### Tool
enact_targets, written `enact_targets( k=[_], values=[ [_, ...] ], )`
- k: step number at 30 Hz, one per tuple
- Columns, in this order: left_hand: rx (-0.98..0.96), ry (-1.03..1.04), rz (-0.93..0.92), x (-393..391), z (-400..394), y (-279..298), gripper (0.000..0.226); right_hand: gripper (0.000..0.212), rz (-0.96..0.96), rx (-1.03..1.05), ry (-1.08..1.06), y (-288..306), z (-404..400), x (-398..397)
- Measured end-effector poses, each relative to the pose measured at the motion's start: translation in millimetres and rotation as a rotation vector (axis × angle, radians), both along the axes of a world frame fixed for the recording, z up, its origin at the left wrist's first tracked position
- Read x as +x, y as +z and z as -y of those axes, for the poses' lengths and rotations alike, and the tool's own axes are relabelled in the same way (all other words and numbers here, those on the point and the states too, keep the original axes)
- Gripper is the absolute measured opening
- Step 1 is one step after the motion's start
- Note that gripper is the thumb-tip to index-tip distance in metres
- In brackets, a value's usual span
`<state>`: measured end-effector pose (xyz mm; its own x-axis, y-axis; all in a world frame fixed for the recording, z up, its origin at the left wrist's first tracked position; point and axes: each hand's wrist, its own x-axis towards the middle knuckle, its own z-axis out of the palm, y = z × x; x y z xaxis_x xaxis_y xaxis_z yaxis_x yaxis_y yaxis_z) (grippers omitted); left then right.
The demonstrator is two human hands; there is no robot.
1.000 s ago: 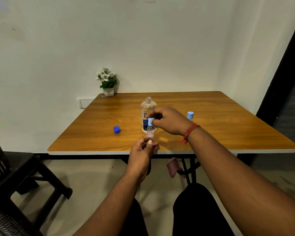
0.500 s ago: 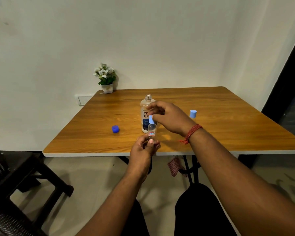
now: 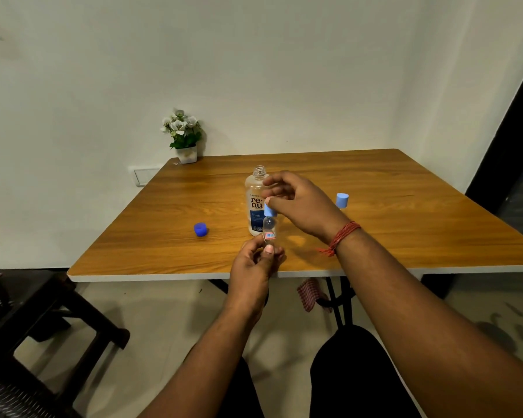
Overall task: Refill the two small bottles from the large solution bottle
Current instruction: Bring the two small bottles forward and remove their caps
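Note:
My left hand [image 3: 255,262] pinches the base of a small clear bottle [image 3: 269,229] with a red label, held upright over the table's front edge. My right hand [image 3: 299,203] pinches its light blue cap [image 3: 268,210] at the top. Just behind stands the large solution bottle [image 3: 254,203], uncapped, with a blue and white label. Its dark blue cap [image 3: 200,229] lies on the table to the left. A second small bottle with a light blue cap [image 3: 342,200] stands to the right, mostly hidden behind my right wrist.
The wooden table [image 3: 405,224] has a white front edge. A small potted plant [image 3: 183,137] sits at its far left corner by the wall. A dark chair [image 3: 27,327] stands at the lower left. A checked cloth [image 3: 308,295] hangs under the table.
My right hand's fingers have turned on the light blue cap, and the small bottle has stayed in my left hand. The view has tilted slightly.

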<state>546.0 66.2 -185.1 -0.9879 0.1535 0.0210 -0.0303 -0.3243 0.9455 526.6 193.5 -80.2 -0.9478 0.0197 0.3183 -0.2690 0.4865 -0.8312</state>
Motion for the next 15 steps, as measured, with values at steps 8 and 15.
enact_targets(
  k=[8,15],
  values=[
    [-0.016,-0.011,-0.009,0.0,0.4,-1.1,0.025,0.019,-0.002,0.098,-0.062,-7.0,2.0,-1.6],
    [-0.038,-0.009,-0.003,2.6,-0.2,1.8,0.025,0.034,0.002,0.071,-0.056,-5.0,1.6,0.3]
  ],
)
